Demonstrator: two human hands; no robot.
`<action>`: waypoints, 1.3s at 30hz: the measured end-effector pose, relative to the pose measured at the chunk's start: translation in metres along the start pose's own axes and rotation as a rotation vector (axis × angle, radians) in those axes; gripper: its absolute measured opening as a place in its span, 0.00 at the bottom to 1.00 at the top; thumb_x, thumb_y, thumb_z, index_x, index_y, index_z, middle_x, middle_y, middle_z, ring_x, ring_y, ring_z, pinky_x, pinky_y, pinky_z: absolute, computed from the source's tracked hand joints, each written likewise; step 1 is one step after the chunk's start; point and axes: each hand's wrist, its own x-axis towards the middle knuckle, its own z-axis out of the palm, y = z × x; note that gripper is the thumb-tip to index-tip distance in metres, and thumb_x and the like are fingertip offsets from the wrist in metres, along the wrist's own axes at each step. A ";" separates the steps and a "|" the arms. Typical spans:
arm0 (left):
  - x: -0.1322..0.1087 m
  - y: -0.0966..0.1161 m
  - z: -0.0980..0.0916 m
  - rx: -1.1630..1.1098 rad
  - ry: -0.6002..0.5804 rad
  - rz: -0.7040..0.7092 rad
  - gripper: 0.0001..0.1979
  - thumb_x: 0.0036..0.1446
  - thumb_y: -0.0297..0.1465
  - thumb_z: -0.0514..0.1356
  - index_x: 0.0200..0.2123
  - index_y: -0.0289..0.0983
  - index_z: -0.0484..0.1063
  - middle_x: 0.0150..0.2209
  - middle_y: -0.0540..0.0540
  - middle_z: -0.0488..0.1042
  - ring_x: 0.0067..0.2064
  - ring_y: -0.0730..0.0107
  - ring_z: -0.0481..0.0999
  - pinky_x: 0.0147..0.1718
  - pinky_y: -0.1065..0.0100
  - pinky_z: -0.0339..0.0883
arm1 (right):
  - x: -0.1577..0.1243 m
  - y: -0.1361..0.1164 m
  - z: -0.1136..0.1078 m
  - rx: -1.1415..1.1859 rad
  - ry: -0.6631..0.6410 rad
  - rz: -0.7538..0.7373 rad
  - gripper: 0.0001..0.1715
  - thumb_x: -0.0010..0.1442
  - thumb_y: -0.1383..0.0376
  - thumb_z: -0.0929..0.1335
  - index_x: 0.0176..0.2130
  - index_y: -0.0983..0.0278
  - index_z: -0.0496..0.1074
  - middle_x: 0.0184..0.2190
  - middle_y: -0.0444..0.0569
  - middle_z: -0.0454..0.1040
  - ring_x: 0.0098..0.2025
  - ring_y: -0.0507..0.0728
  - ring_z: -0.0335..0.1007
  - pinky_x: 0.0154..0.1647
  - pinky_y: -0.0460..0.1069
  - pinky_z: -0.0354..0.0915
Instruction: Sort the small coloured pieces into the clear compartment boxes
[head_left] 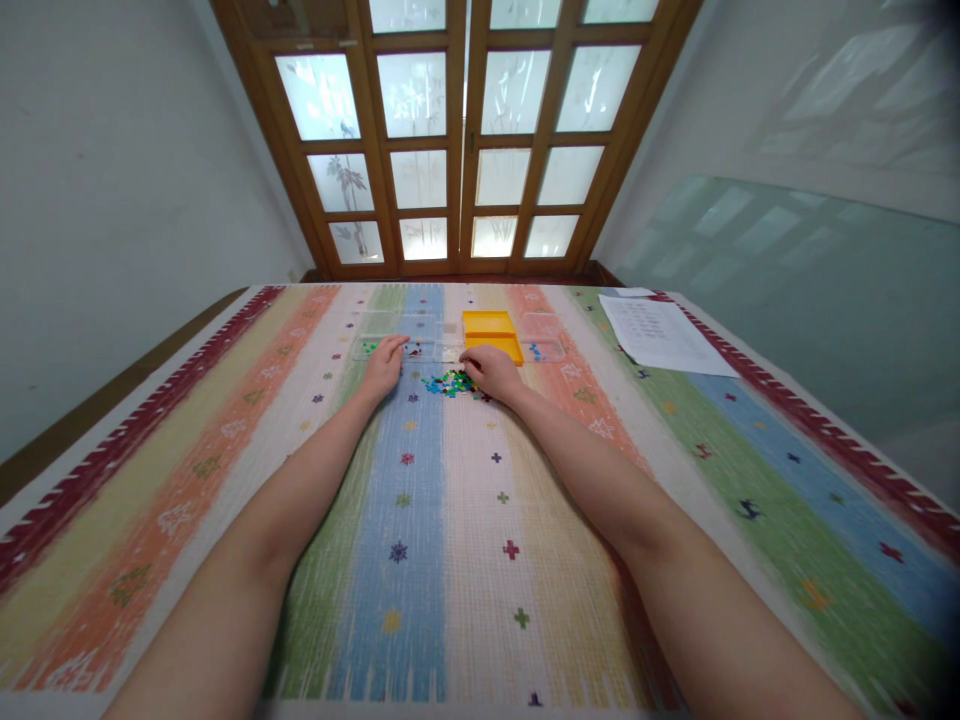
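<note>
A loose pile of small blue, green, yellow and dark pieces [450, 384] lies on the striped cloth between my hands. My right hand [489, 370] is at the pile's right edge, its fingers pressed together; what they hold, if anything, is too small to make out. Over the near edge of a clear box with green pieces [369, 348] rests my left hand [385, 366], fingers together and pointing right; nothing nameable shows in them. An open yellow box [491, 324] stands just beyond my right hand. To its right, a clear box [553, 349] holds blue pieces.
White paper sheets with writing [660, 335] lie at the back right of the table. The striped tablecloth [409, 500] covers the table. Beyond it are wood-framed glass doors [459, 140], with walls on both sides.
</note>
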 end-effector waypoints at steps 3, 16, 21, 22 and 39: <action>0.001 -0.007 0.003 0.035 -0.018 0.007 0.20 0.74 0.37 0.50 0.56 0.39 0.78 0.56 0.40 0.76 0.55 0.61 0.77 0.63 0.53 0.69 | 0.000 -0.006 -0.001 -0.003 -0.024 -0.060 0.14 0.70 0.64 0.65 0.47 0.61 0.80 0.42 0.52 0.80 0.47 0.60 0.72 0.50 0.52 0.63; -0.002 -0.005 0.005 0.068 -0.100 0.087 0.17 0.69 0.30 0.53 0.54 0.40 0.78 0.55 0.41 0.76 0.57 0.60 0.75 0.62 0.56 0.69 | -0.001 -0.036 -0.008 -0.053 -0.143 -0.275 0.15 0.72 0.63 0.65 0.51 0.60 0.80 0.46 0.55 0.77 0.51 0.62 0.67 0.55 0.55 0.60; -0.002 -0.003 0.004 0.080 -0.113 0.098 0.16 0.68 0.29 0.54 0.52 0.39 0.78 0.54 0.41 0.76 0.57 0.60 0.75 0.61 0.56 0.69 | -0.003 -0.044 -0.008 -0.076 -0.171 -0.291 0.17 0.73 0.60 0.66 0.55 0.59 0.78 0.49 0.55 0.77 0.54 0.64 0.66 0.57 0.57 0.59; -0.002 -0.002 0.004 0.079 -0.115 0.104 0.16 0.68 0.29 0.54 0.52 0.39 0.78 0.54 0.41 0.76 0.56 0.60 0.75 0.61 0.56 0.69 | -0.003 -0.043 -0.008 -0.082 -0.166 -0.279 0.17 0.73 0.60 0.66 0.56 0.60 0.78 0.50 0.55 0.77 0.54 0.64 0.66 0.57 0.57 0.59; -0.005 0.001 0.004 0.112 -0.185 0.129 0.16 0.67 0.30 0.54 0.50 0.40 0.80 0.53 0.42 0.77 0.54 0.59 0.77 0.58 0.55 0.71 | -0.001 -0.025 -0.006 -0.127 -0.101 -0.091 0.14 0.70 0.67 0.66 0.49 0.62 0.81 0.46 0.56 0.79 0.49 0.63 0.71 0.51 0.55 0.62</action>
